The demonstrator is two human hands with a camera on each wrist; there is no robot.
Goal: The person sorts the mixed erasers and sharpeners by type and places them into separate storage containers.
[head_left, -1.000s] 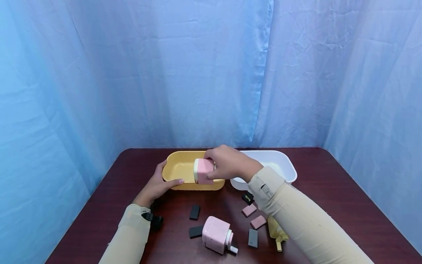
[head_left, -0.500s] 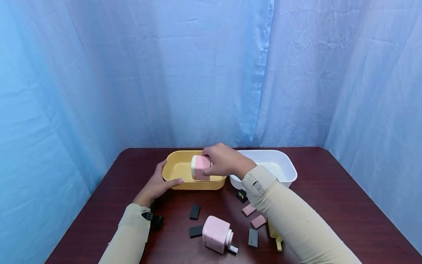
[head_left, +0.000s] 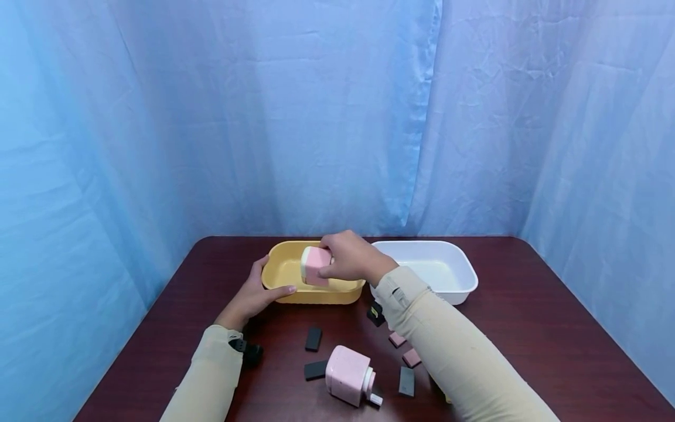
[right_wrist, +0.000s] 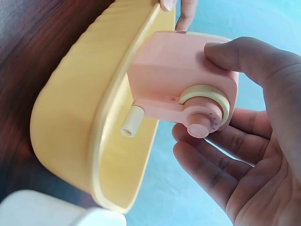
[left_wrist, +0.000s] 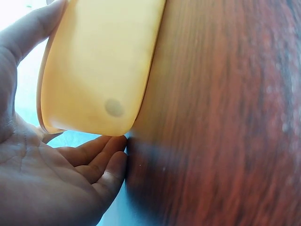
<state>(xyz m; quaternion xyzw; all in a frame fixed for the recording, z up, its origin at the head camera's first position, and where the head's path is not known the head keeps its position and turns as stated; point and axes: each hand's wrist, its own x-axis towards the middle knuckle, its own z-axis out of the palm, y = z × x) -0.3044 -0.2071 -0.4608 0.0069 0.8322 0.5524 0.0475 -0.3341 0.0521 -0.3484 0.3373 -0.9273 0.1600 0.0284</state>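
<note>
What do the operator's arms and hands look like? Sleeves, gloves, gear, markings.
Long, pale beige sleeves: left sleeve, right sleeve. Left hand and right hand are ungloved. A black device with a dark strap sits by the left cuff; a black device with a yellow mark shows by the right. No cables visible.

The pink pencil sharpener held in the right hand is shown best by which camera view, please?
The right wrist view: the pink pencil sharpener appears large, with its cream crank knob visible. The head view shows it small, partly covered by the right hand; the left wrist view doesn't show it.
</note>
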